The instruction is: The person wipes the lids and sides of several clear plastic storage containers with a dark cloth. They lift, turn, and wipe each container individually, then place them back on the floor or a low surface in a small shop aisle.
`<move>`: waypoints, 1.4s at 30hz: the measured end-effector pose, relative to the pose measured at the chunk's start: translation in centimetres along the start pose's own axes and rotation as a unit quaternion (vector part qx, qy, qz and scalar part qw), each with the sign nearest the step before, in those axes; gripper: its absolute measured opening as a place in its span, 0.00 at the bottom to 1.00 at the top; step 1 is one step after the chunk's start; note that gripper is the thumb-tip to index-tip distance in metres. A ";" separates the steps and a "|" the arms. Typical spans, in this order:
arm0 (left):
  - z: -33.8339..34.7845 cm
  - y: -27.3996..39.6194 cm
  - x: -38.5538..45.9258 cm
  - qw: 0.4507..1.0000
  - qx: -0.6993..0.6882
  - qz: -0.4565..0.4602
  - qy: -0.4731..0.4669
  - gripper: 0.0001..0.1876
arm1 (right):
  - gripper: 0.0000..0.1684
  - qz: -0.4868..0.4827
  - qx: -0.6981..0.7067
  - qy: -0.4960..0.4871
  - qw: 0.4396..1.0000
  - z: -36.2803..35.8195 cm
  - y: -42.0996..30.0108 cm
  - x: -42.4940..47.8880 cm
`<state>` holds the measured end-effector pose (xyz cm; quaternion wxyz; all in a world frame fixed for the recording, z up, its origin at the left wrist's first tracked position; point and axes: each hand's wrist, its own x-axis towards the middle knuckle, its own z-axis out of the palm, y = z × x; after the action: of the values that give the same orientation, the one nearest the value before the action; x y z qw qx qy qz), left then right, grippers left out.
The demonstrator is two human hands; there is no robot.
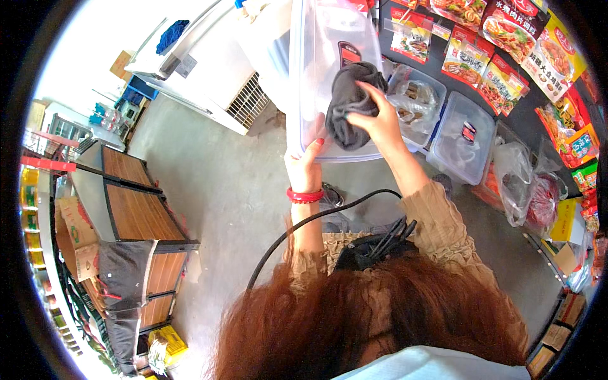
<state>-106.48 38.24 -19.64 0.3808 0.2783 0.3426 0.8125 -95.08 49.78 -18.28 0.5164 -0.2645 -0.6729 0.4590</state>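
Note:
My left hand [306,164], with a red bracelet at the wrist, grips the near left corner of a large clear plastic lid or box [316,61] that bears a black and red label. Bunched in my right hand [377,116] is a dark grey cloth [349,99], resting against the plastic surface. Which side of the cloth touches the plastic is hidden. Just right of it stands a clear plastic box [418,78] with bagged brown goods inside, and beside that a lidded plastic box [468,147].
Seasoning packets [463,61] hang on a dark rack at the right. Plastic bags [513,180] lie beyond the lidded box. A white freezer [204,90] is at the upper left, wood-panelled counters [137,204] at the left. A black cable [304,221] crosses over my left forearm.

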 end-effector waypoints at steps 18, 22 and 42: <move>1.3 3.4 -0.8 0.998 0.016 -0.025 -0.061 0.40 | 0.42 -0.225 -0.189 -0.105 0.950 -0.7 -1.9 8.7; -0.9 2.0 -0.7 0.999 0.043 0.004 0.008 0.27 | 0.35 -0.245 -0.130 -0.177 0.944 1.0 -4.1 1.1; -0.5 6.2 0.0 0.993 0.083 0.034 -0.076 0.29 | 0.40 -0.406 -0.245 -0.234 0.849 1.9 -9.1 6.3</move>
<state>-109.54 35.11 -15.14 0.3533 0.3818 0.3694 0.7701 -97.90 50.38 -7.43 0.4024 0.0292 -0.9118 0.0768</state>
